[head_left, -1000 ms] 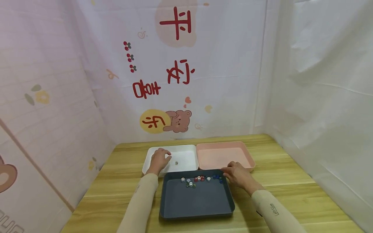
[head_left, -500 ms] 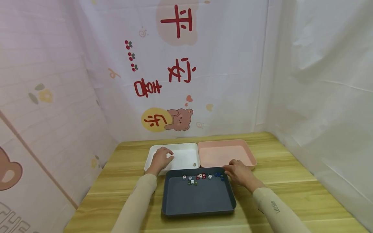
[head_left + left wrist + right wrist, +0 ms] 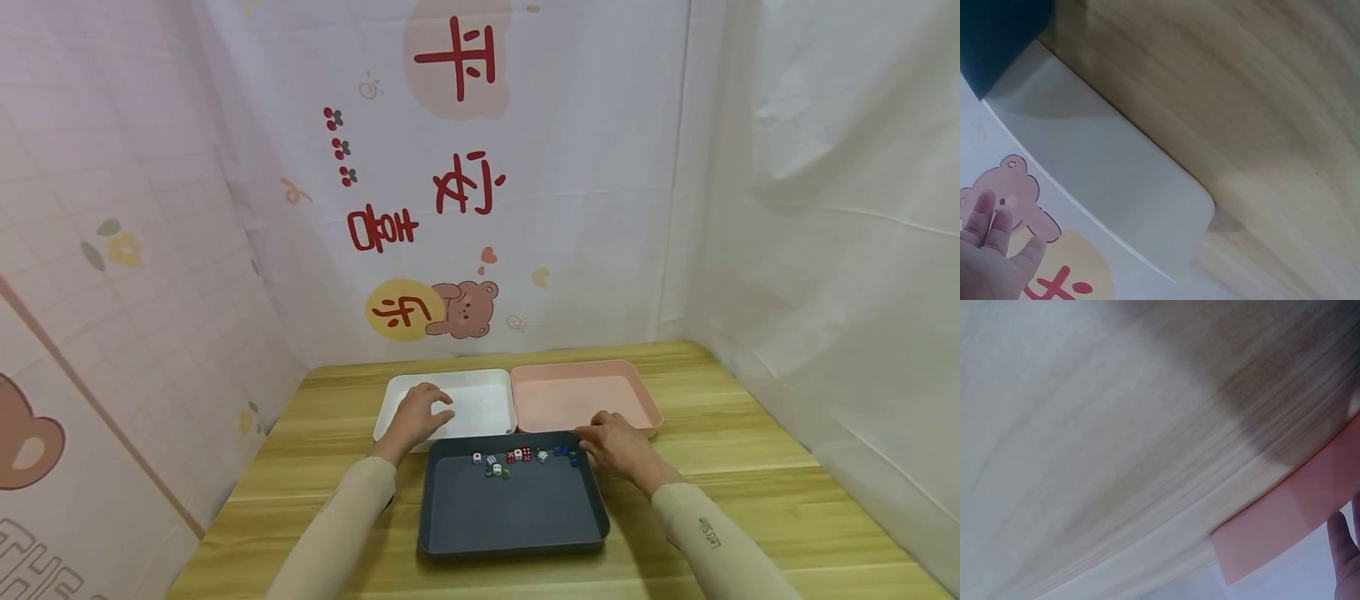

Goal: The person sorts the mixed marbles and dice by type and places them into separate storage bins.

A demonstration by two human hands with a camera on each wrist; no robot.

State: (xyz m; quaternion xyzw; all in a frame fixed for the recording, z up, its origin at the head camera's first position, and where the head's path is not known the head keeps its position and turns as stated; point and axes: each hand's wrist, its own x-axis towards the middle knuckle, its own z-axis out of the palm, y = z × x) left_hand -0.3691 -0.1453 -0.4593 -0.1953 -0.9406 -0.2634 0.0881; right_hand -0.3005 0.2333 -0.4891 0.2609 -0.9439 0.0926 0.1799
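My left hand [image 3: 417,413] hangs over the left part of the white tray [image 3: 480,400], its fingers loosely curved, thumb apart, nothing between them. A tiny die [image 3: 508,431] shows at the tray's near right corner, partly hidden by the wall. My right hand [image 3: 615,442] has its fingertips right at the far right corner of the dark grey tray [image 3: 517,517]. Inside that tray, along its far side, lie white dice [image 3: 477,458], red dice [image 3: 527,454], blue dice [image 3: 574,462] and green dice [image 3: 506,474]. In the left wrist view, the left fingers [image 3: 999,228] are spread.
A pink tray [image 3: 585,402] adjoins the white one on its right, beyond my right hand. All three trays stand on a wood-grain table [image 3: 735,467]. Printed white cloth [image 3: 570,233] rises behind it and at both sides.
The small die in the white tray has rolled right and toward me, into the near right corner. My left hand has shifted slightly right with the view; the right hand stays at the tray corner.
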